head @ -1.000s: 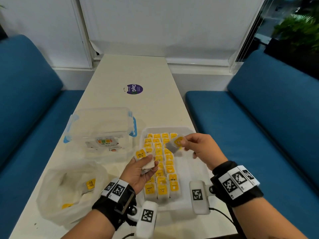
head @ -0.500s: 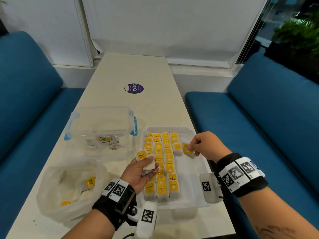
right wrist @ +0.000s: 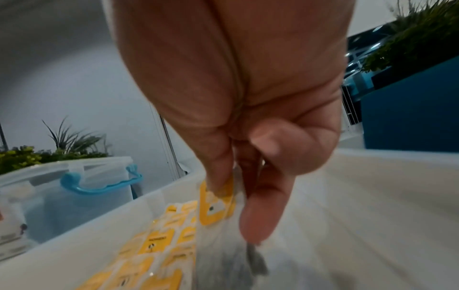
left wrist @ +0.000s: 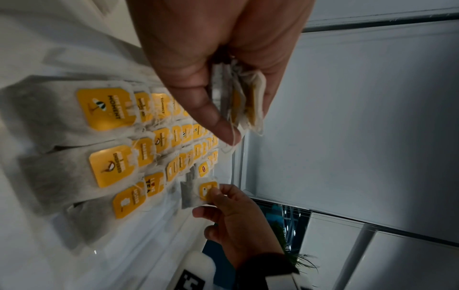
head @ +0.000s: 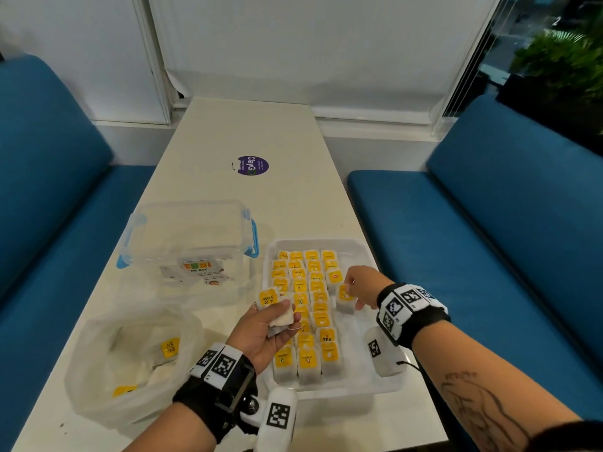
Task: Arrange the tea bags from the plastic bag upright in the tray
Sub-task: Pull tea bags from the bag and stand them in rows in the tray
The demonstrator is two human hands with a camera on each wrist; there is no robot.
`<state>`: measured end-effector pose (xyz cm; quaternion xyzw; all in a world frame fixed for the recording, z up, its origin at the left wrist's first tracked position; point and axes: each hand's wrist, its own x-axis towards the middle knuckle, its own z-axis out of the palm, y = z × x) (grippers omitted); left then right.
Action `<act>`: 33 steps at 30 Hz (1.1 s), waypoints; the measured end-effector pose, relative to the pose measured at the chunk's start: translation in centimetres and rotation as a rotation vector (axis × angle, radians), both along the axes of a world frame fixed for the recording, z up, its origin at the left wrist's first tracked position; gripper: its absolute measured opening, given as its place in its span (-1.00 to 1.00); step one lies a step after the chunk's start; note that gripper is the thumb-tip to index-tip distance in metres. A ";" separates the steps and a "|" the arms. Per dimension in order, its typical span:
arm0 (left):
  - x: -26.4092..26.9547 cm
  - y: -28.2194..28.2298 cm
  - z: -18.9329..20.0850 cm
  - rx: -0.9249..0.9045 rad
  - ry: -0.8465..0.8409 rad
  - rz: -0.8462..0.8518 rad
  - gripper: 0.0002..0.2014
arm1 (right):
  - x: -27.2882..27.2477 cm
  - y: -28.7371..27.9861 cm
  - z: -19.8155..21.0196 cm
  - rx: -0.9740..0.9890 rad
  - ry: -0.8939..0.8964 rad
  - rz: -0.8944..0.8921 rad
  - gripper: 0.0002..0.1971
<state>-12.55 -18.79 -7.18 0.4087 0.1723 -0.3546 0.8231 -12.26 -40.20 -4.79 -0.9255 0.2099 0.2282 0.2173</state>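
Note:
A white tray (head: 368, 256) on the table holds several rows of upright tea bags (head: 313, 308) with yellow tags. My right hand (head: 354, 290) pinches one tea bag (head: 344, 298) by its yellow tag and holds it upright in the tray's right column, behind a bag with a red logo. The same pinched tea bag (right wrist: 216, 206) (left wrist: 198, 193) shows in both wrist views. My left hand (head: 270, 324) hovers over the tray's left edge and grips a small bunch of tea bags (head: 274, 305) (left wrist: 238, 98). A crumpled clear plastic bag (head: 130, 363) with a few tea bags lies at the left.
A clear storage box (head: 189, 249) with blue latches stands left of the tray. A purple sticker (head: 253, 165) lies further up the table. Blue benches (head: 489, 239) run along both sides. The tray's right part (head: 359, 340) is bare.
My right hand has carried its tea bag from above the tray's middle down and to the right, into the right column. My left hand has stayed put with its bunch.

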 end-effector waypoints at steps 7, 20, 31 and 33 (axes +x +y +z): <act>0.0 0.4 -0.2 0.020 0.002 -0.003 -0.90 | 2.5 -0.4 -1.9 -0.068 0.118 0.078 -0.65; -0.2 1.0 -0.3 0.034 -0.002 -0.061 -0.85 | 3.7 -0.4 -3.5 -0.042 -0.107 -0.099 -0.87; -0.1 0.3 0.9 0.050 -0.030 -0.216 -0.87 | 0.9 1.5 3.3 0.343 -0.352 -0.094 -0.84; -0.1 0.1 1.2 0.066 -0.057 -0.263 -0.86 | -0.4 3.1 4.5 0.457 -0.255 0.068 -0.85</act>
